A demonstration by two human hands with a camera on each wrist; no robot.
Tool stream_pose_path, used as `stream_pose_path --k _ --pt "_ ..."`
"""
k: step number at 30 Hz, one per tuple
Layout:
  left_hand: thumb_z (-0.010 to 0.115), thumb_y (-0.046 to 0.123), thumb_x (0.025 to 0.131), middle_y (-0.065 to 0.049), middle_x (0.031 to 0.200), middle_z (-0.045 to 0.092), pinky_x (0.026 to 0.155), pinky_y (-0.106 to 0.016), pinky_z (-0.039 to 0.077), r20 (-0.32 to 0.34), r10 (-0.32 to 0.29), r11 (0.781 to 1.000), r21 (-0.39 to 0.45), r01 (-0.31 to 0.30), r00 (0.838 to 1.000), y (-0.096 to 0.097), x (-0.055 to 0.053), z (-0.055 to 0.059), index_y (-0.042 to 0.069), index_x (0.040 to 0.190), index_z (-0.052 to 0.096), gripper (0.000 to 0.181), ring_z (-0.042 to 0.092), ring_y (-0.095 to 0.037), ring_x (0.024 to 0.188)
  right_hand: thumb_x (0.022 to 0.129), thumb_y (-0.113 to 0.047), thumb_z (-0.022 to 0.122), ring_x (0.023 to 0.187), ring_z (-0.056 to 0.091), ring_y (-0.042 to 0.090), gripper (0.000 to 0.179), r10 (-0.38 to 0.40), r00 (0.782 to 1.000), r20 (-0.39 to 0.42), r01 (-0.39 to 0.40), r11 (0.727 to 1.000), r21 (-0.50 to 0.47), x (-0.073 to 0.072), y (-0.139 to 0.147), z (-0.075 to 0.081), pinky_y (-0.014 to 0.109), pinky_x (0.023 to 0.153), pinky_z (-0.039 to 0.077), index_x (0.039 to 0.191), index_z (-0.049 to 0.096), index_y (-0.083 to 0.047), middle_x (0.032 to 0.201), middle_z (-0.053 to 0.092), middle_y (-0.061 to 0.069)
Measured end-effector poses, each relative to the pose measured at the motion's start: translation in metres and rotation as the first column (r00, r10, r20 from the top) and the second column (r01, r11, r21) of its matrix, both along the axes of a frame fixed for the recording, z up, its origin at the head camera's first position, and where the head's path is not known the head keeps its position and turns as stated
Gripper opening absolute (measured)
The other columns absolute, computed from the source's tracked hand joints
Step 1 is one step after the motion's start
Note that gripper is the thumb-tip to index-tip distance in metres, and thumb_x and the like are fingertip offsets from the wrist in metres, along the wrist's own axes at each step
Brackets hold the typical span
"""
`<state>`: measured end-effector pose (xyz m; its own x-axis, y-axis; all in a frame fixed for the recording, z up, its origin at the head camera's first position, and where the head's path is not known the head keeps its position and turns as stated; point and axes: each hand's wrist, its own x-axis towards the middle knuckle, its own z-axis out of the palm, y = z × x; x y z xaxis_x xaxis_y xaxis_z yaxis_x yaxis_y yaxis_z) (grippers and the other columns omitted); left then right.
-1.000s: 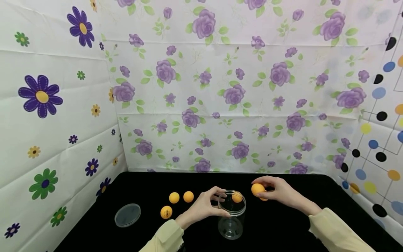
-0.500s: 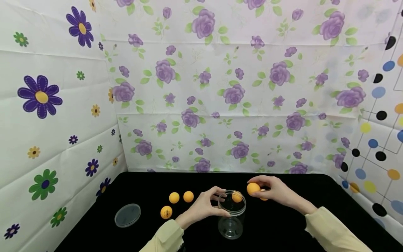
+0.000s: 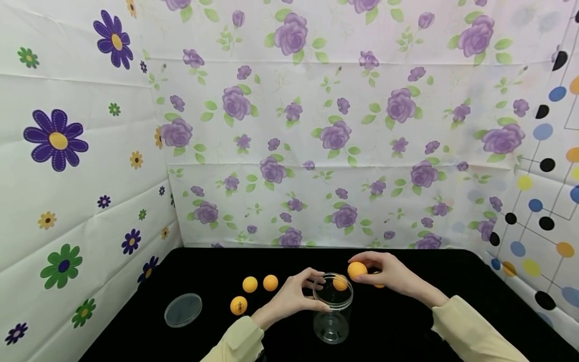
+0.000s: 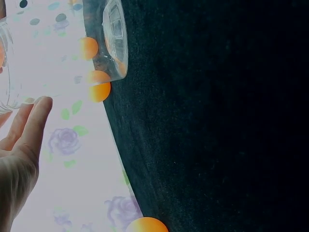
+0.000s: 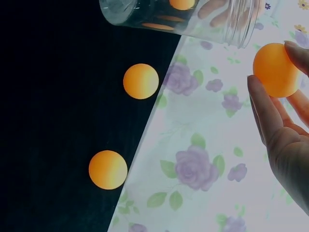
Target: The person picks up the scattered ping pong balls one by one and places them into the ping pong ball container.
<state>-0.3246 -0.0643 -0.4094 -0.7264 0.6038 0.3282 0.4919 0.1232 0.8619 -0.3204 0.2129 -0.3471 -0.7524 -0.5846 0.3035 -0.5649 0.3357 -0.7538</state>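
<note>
My left hand grips a clear plastic jar near its open mouth, thumb on the near side and fingers on the far side. The jar stands upright on the black table, and no ball shows at its bottom. Between the thumb and fingers of my right hand is an orange ping-pong ball, held just right of the jar's rim. In the right wrist view the held ball is apart from the jar. Another ball shows through the rim, behind the jar. My right hand partly hides one more ball.
Left of my left hand lie three orange balls, the nearest one printed with a dark mark. A round clear lid rests farther left on the black tabletop. Flowered and dotted cloth walls surround the table.
My right hand has moved left with its ball, closer to the jar's rim. The left hand and jar have stayed in place.
</note>
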Motion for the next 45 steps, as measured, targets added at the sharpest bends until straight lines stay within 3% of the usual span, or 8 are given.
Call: stream_pose_path --k 12,19,22,26,29,39,45 --pt "0.077 0.025 0.073 -0.002 0.114 0.055 0.073 -0.028 0.051 -0.007 0.0 1.0 -0.003 0.0 1.0 0.0 0.0 0.001 0.012 0.123 0.05 0.058 0.056 -0.015 0.096 0.083 -0.013 0.066 0.087 0.059 0.024 0.036 0.01 1.0 0.005 -0.01 1.0 -0.022 0.004 -0.009 0.005 0.032 0.066 0.05 0.118 0.057 -0.005 0.104 0.061 0.009" --pt "0.076 0.022 0.075 -0.006 0.115 0.055 0.073 -0.027 0.05 -0.001 -0.021 1.0 0.012 0.021 1.0 0.0 -0.001 0.0 0.007 0.123 0.049 0.057 0.056 -0.017 0.096 0.083 -0.021 0.067 0.061 0.053 0.026 0.039 -0.007 1.0 0.016 0.007 1.0 0.001 0.003 -0.013 0.004 0.029 0.039 0.043 0.119 0.057 -0.007 0.099 0.062 0.005" --pt "0.076 0.023 0.075 -0.007 0.116 0.054 0.074 -0.027 0.05 0.006 -0.02 1.0 0.011 0.02 1.0 0.001 0.0 0.0 0.006 0.124 0.049 0.059 0.056 -0.017 0.097 0.083 -0.023 0.067 0.059 0.052 0.028 0.041 -0.007 1.0 0.026 0.007 1.0 0.011 0.003 -0.015 0.003 0.025 0.037 0.04 0.119 0.057 -0.006 0.098 0.063 0.004" --pt "0.076 0.026 0.074 -0.009 0.116 0.054 0.074 -0.027 0.05 0.014 -0.01 1.0 0.006 0.01 1.0 0.001 0.0 0.0 0.005 0.125 0.048 0.061 0.056 -0.015 0.096 0.083 -0.018 0.067 0.08 0.058 0.026 0.04 0.027 0.999 0.025 -0.027 1.0 -0.01 0.003 -0.018 0.002 0.028 0.055 0.05 0.119 0.057 -0.005 0.103 0.061 0.006" --pt "0.077 0.026 0.074 -0.011 0.117 0.054 0.073 -0.027 0.05 0.014 -0.005 1.0 0.006 0.005 1.0 0.0 0.001 0.001 0.005 0.125 0.048 0.062 0.056 -0.015 0.096 0.084 -0.014 0.066 0.091 0.058 0.024 0.038 0.05 0.998 0.026 -0.05 0.998 -0.025 0.002 -0.021 0.002 0.033 0.071 0.05 0.119 0.056 -0.004 0.106 0.059 0.008" --pt "0.077 0.026 0.074 -0.004 0.115 0.055 0.073 -0.027 0.05 0.016 -0.001 1.0 0.006 0.001 1.0 0.001 0.001 0.001 0.007 0.124 0.049 0.061 0.056 -0.015 0.096 0.084 -0.006 0.064 0.091 0.058 0.027 0.036 0.093 0.994 0.051 -0.091 0.995 -0.042 0.021 -0.037 0.02 0.035 0.072 0.05 0.117 0.055 0.004 0.106 0.057 0.017" --pt "0.077 0.025 0.074 -0.008 0.117 0.054 0.074 -0.028 0.05 0.011 -0.009 1.0 0.01 0.009 1.0 0.001 0.001 0.001 0.009 0.123 0.05 0.058 0.056 -0.015 0.096 0.084 -0.008 0.065 0.091 0.057 0.03 0.037 0.084 0.995 0.049 -0.083 0.996 -0.016 0.026 -0.043 0.024 0.033 0.072 0.05 0.117 0.055 0.004 0.103 0.059 0.017"
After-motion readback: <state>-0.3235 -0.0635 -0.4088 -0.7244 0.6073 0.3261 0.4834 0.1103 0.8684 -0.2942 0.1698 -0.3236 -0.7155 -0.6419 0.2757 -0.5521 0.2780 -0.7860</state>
